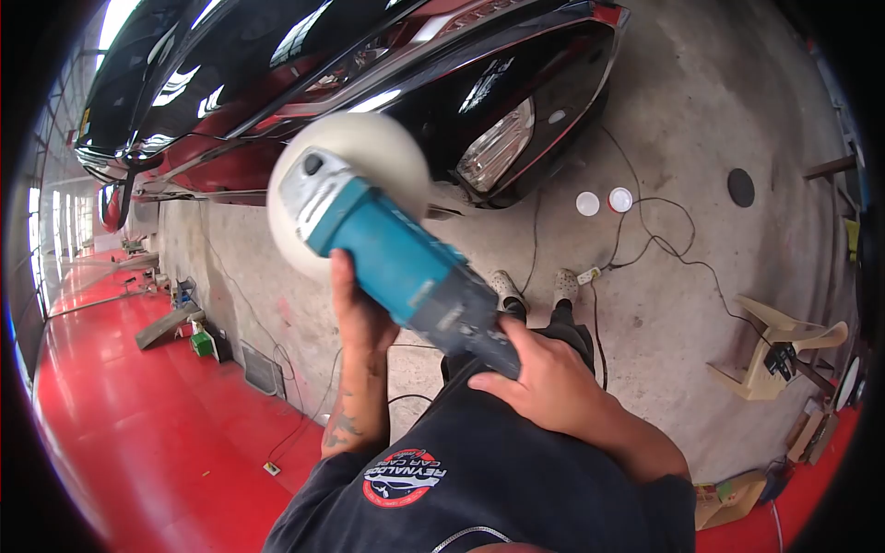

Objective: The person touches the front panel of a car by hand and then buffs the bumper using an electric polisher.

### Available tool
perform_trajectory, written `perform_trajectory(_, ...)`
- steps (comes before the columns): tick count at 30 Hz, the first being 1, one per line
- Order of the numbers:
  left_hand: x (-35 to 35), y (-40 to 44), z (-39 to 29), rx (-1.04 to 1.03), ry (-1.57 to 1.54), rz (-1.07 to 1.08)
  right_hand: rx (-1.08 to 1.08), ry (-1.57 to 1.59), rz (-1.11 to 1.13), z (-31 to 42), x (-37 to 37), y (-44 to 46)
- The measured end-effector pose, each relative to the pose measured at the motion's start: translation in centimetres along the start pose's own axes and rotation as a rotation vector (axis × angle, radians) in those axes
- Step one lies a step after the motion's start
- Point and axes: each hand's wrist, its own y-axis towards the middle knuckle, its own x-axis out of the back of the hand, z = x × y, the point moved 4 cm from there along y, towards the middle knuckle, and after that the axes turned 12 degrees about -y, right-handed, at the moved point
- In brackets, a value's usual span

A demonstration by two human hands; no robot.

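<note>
Both my hands hold a teal and dark grey polisher (406,249) in front of my body. My left hand (361,309) is wrapped round the teal housing from below, near the metal head. At the rear, my right hand (544,373) grips the dark handle end. A round white buffing pad (369,138) sits on the polisher's head, beside the glossy dark car (415,111). From this angle I cannot tell whether the pad touches the bodywork. The car's light (498,152) shows to the right of the pad.
Cables run across the concrete floor (664,341) to an extension socket (588,276) near my feet. A white lid (587,204), an open tub (620,200) and a dark disc (740,187) lie beyond. A beige plastic chair (774,350) stands right; red flooring (184,415) is at left.
</note>
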Motion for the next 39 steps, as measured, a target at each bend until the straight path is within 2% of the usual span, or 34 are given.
perform_trajectory(3, 0.2, -0.3, -0.9, -0.044, 0.032, -0.034, 0.036, 0.06, 0.068, 0.3, -0.5, 1.1)
perform_trajectory(7, 0.6, 0.2, 1.8, -0.016, 0.023, -0.046, -0.009, -0.021, -0.024, -1.6, 0.4, -0.3)
perform_trajectory(8, 0.2, 0.3, 2.9, 0.055, -0.045, 0.02, -0.036, 0.01, -0.067, -2.4, 0.5, -0.9)
perform_trajectory(15, -5.2, 2.4, 10.3, 0.241, 0.064, 0.263, -0.241, 0.069, -0.303, -9.0, 0.3, -4.9)
perform_trajectory(18, -5.4, 2.2, 12.8, 0.232, 0.13, 0.308, -0.286, 0.134, -0.339, -11.1, -0.8, -5.5)
perform_trajectory(22, -3.0, 0.2, 12.4, 0.189, 0.119, 0.235, -0.19, 0.114, -0.291, -13.1, -2.7, -4.9)
perform_trajectory(26, 3.3, -1.0, 10.4, 0.057, 0.041, 0.125, -0.019, -0.002, -0.27, -12.1, -4.4, -1.6)
perform_trajectory(32, 11.4, -0.4, 5.2, -0.109, -0.001, 0.011, -0.003, -0.111, -0.136, -8.1, -7.6, 5.4)
perform_trajectory(34, 11.0, -0.4, 3.1, -0.131, 0.017, 0.043, -0.007, -0.12, -0.078, -6.9, -8.6, 7.2)
perform_trajectory(36, 12.7, -0.4, 2.4, -0.149, 0.053, -0.018, -0.013, -0.111, -0.001, -6.5, -9.4, 8.3)
perform_trajectory(39, 14.0, -0.4, 2.5, -0.147, 0.047, -0.043, 0.005, -0.133, 0.002, -7.2, -10.4, 8.7)
